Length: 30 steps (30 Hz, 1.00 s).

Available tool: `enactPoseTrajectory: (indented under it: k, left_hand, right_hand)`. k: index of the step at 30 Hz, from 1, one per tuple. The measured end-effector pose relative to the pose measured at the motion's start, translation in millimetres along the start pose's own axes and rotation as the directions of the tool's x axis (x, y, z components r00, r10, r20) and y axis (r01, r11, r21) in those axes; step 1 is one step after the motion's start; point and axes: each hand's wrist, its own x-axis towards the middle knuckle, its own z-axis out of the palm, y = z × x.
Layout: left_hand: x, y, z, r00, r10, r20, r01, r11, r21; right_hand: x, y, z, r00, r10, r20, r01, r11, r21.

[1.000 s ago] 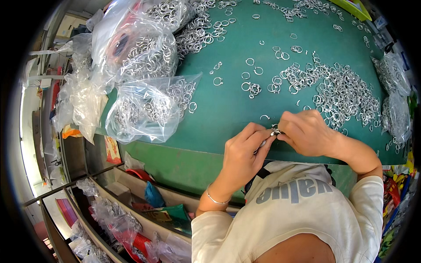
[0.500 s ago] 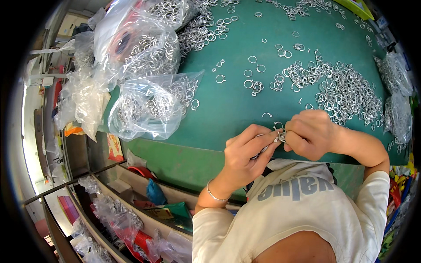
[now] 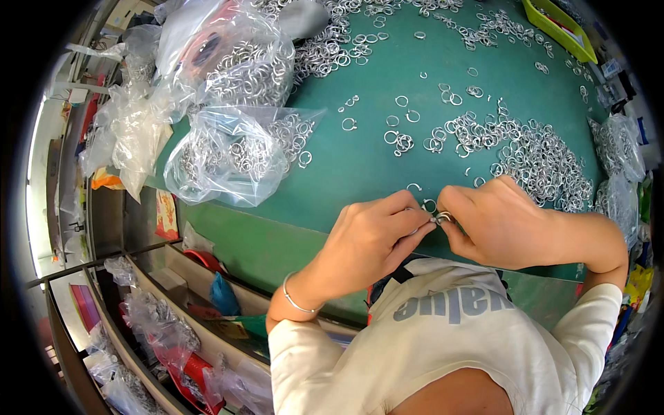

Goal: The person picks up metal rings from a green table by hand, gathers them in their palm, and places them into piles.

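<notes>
My left hand (image 3: 370, 238) and my right hand (image 3: 496, 225) meet over the near edge of the green table, fingertips almost touching. A small silver metal ring (image 3: 443, 217) is pinched between my right thumb and forefinger. My left fingers are also closed, with metal ring parts showing at the tips and between the fingers; how many they hold is hidden. Just beyond the fingertips, a loose ring (image 3: 429, 205) and an open, curved ring (image 3: 413, 187) lie on the table. A large pile of silver rings (image 3: 543, 162) spreads beyond my right hand.
A clear plastic bag of rings (image 3: 228, 159) lies on the left of the green table (image 3: 346, 180), with fuller bags behind. A yellow-green tray (image 3: 561, 31) stands far right. Bagged rings (image 3: 619, 149) sit along the right edge. Open drawers (image 3: 187, 304) are below left.
The view has shifted a little. My left hand has drawn slightly left, and my right fingers have turned around the ring. A grey rounded object now shows at the top.
</notes>
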Motion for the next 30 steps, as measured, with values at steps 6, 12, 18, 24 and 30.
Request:
enactPoseTrajectory:
  k: [6, 12, 18, 24, 30]
  left_hand:
    - [1, 1, -4, 0.994, -0.019, 0.107, 0.017, 1.000, 0.021]
    - [-1, 1, -11, 0.988, -0.024, 0.152, 0.027, 1.000, -0.013]
    - [1, -8, -7, 0.994, 0.021, 0.106, -0.020, 1.000, -0.009]
    - [2, -8, 2, 1.000, 0.005, 0.020, -0.006, 0.998, 0.066]
    - [1, -19, 9, 0.979, -0.198, 0.059, 0.201, 0.855, -0.479]
  right_hand:
    - [6, 5, -11, 0.971, 0.042, 0.235, -0.112, 0.949, 0.294]
    - [-2, 3, 5, 0.999, -0.030, 0.042, 0.020, 0.975, 0.219]
    - [-3, 5, 16, 0.993, -0.103, -0.062, 0.102, 0.995, -0.023]
    - [-2, 5, 9, 0.998, 0.066, 0.025, -0.069, 0.986, 0.150]
    - [3, 9, 9, 0.923, 0.262, 0.282, -0.376, 0.459, 0.805]
